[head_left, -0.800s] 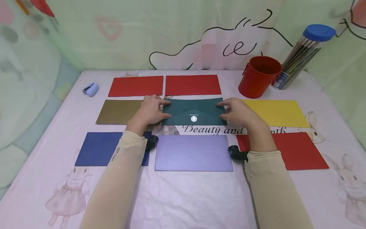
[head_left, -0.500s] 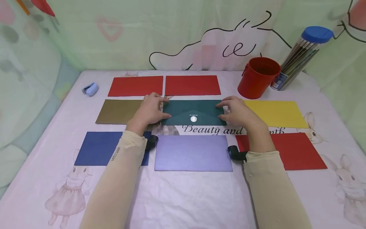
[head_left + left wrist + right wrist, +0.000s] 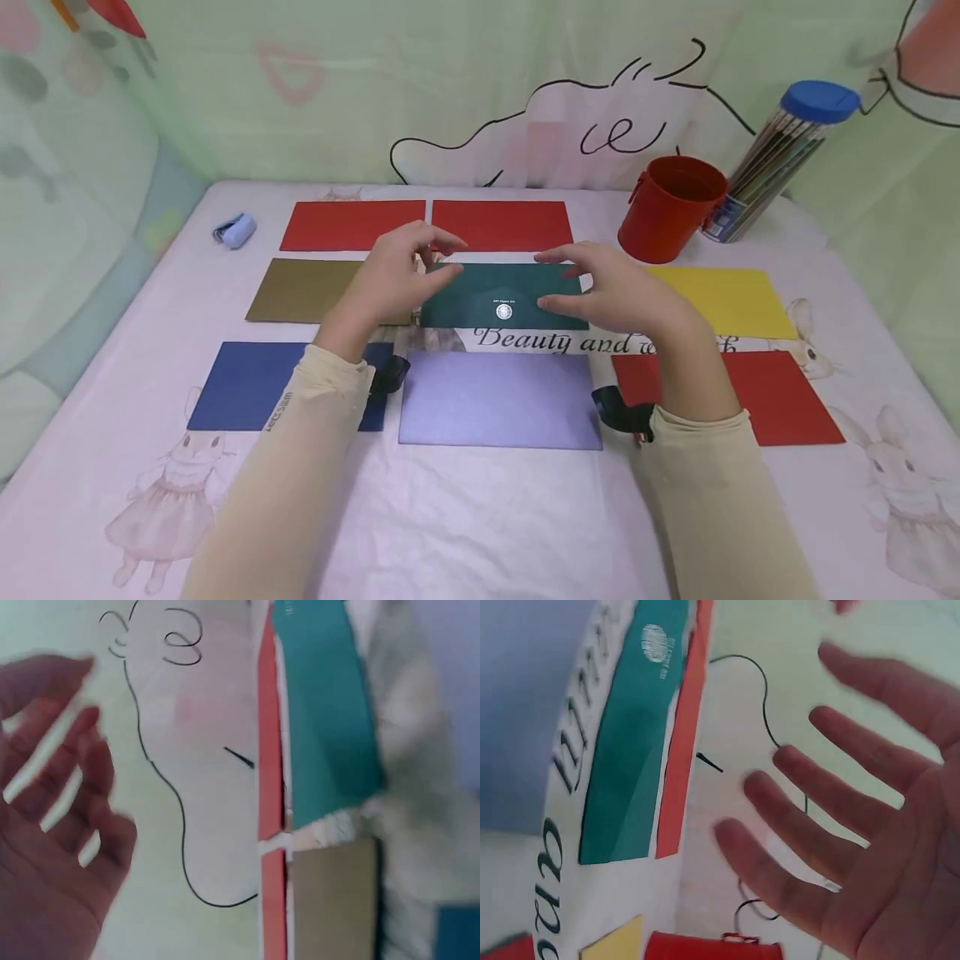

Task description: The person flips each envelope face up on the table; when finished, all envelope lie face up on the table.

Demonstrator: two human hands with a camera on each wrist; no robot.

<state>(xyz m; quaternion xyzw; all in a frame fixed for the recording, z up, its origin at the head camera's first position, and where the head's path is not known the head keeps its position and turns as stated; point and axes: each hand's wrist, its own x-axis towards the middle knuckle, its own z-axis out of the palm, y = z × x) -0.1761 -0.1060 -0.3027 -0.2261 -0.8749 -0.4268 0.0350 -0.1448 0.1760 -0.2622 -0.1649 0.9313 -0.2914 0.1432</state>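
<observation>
Pale rabbit-printed cloth tops the bench (image 3: 480, 525) beneath the left hand (image 3: 401, 267) and right hand (image 3: 618, 287); a light green curtain (image 3: 337, 142) hangs beyond them. The dark green card (image 3: 487, 287) lies below and between both, their fingers loosely parted, clear of it. Beyond the right hand stand a red bucket (image 3: 663, 221) and a blue-lidded tube (image 3: 772, 167) of slender sticks.

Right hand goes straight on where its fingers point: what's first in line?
Probably the left hand, whose fingertips face the right hand across the green card in the head view; relative heights are hard to judge.
</observation>
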